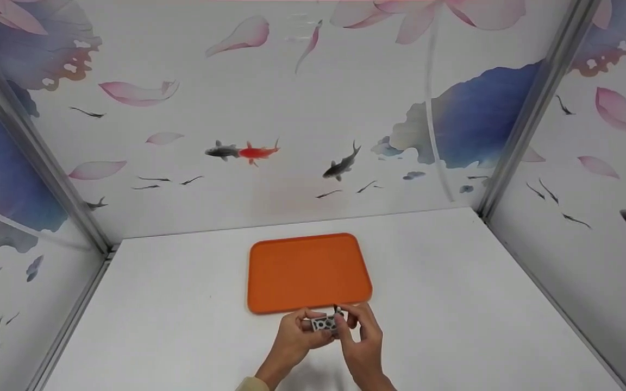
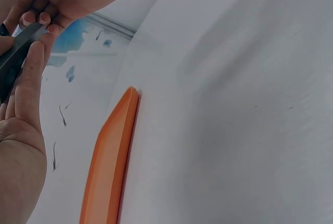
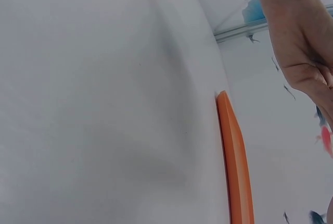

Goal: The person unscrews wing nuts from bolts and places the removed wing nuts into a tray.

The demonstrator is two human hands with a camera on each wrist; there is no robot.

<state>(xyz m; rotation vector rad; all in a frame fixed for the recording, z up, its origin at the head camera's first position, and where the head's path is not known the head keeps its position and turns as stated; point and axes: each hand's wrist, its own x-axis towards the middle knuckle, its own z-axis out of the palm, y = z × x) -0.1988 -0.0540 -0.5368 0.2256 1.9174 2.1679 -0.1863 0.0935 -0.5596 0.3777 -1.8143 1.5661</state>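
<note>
Small grey-and-black block [image 1: 324, 324]: held above the table [image 1: 182, 326], just off the near edge of the orange tray [image 1: 307, 271], not in it.
Left hand [image 1: 293, 335]: clamped with fingers and thumb on the block's left end.
Right hand [image 1: 364, 339]: pinching at the block's right end, by its small dark tip.
Handwork, done: already off the table, in both hands.
Handwork, left: probably unfinished, judging by the two-handed hold; impossible to tell how much.

Small grey part [image 1: 324, 324] partly covered by fingers [image 1: 303, 314]; fine details too small to tell. Left wrist view: part cut by left edge, orange tray [image 2: 123, 148] by bottom. Right wrist view: fingers run past right edge, tray past bottom.
</note>
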